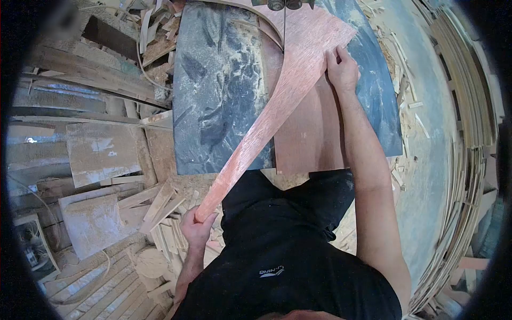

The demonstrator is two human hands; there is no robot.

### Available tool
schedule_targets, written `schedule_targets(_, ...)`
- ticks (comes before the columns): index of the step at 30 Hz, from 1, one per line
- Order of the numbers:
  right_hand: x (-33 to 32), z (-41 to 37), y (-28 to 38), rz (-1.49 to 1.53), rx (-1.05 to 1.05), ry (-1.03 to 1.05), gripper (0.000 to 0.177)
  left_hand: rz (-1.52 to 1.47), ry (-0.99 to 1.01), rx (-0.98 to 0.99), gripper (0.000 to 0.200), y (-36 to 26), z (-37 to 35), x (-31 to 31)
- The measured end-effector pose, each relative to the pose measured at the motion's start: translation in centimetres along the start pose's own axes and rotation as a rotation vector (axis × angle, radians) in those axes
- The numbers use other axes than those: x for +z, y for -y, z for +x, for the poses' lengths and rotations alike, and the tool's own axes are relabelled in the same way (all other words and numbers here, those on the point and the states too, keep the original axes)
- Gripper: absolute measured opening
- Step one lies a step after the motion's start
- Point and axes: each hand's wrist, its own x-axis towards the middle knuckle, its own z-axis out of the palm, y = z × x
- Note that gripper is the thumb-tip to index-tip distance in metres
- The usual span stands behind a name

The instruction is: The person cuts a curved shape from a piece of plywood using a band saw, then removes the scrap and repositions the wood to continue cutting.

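A reddish plywood piece [290,82] lies slantwise over a dark saw table [218,117]. It is wide at the far end and tapers to a narrow tail. My left hand [197,229] grips that tail, off the table's near edge, with the thumb on top. At the wide part, my right hand [342,69] is closed on the right edge; its fingertips are partly hidden. A thin upright saw blade [284,32] meets the wood near the top of the view, below a metal blade guide [285,4]. Beside it, a thin curved strip [261,26] bends away to the left.
Under the plywood piece, a flat brown board [309,136] reaches the table's near edge. Sawdust coats the table. Wood offcuts [165,208] and dusty boards [101,154] are heaped at left. Stacked long strips [469,74] line the right side, with scraps on the floor.
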Motion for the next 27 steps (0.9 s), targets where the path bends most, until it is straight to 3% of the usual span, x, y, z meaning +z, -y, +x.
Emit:
schedule_targets(10,-0.9,-0.4,0.4,0.037,-0.01,0.054,0.043,0.03,0.022,-0.096,0.042,1.3,-0.1,-0.6)
schedule_targets(19,0.2,-0.3,0.0,0.023,0.014,-0.016,0.038,0.014,0.007,-0.024,0.042,0.7,0.0,-0.3)
schedule_targets(22,-0.7,-0.1,0.7,0.037,0.075,0.086,0.037,0.009,0.014,-0.014,0.042,-0.5,0.0,-0.3)
schedule_targets(27,-0.2,0.1,0.1,0.011,0.047,0.036,0.046,0.033,0.032,-0.018,0.041,-0.4,0.2,-0.4)
